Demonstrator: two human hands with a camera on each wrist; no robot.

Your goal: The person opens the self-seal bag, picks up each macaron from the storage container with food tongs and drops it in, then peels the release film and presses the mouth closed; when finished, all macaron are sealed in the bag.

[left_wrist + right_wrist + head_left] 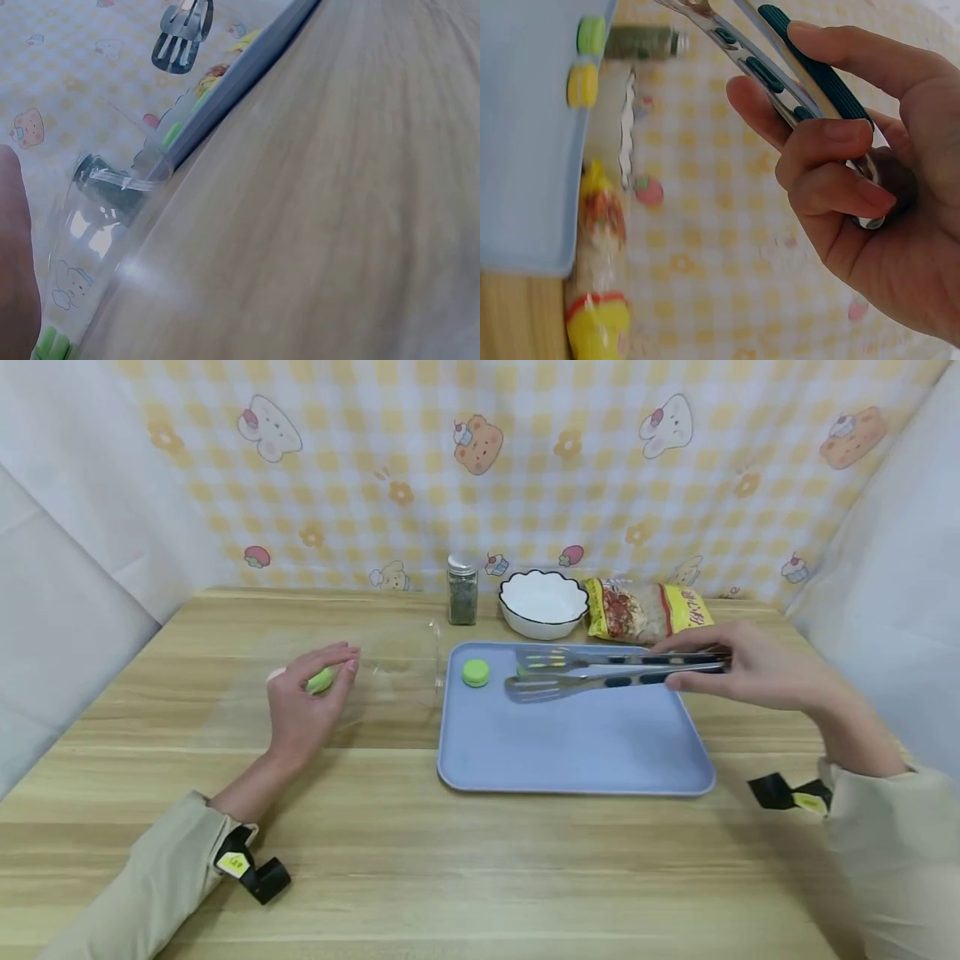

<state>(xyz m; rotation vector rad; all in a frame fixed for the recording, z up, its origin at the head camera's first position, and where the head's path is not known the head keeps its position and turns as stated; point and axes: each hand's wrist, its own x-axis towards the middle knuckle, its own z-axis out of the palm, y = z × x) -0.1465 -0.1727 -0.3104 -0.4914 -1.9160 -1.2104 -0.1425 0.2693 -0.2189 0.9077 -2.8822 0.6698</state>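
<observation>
My left hand [307, 697] curls round the closed end of a clear plastic cup [405, 664] lying on its side, its mouth facing the tray. Green macarons [52, 343] show at that end in the left wrist view. My right hand [757, 668] grips metal tongs [600, 670] with dark green inlays; their slotted heads stand apart over the blue tray [577, 752]. Nothing shows between the heads. A green macaron [476, 673] sits at the tray's back left corner. Another is partly hidden behind the tongs. A yellow macaron [583, 85] appears beside a green one in the right wrist view.
Behind the tray stand a glass spice jar [462, 592], a white scalloped bowl [543, 603] and a yellow food packet [645, 608]. A checked curtain [525, 468] hangs at the back of the wooden table [480, 868], with white curtains at both sides.
</observation>
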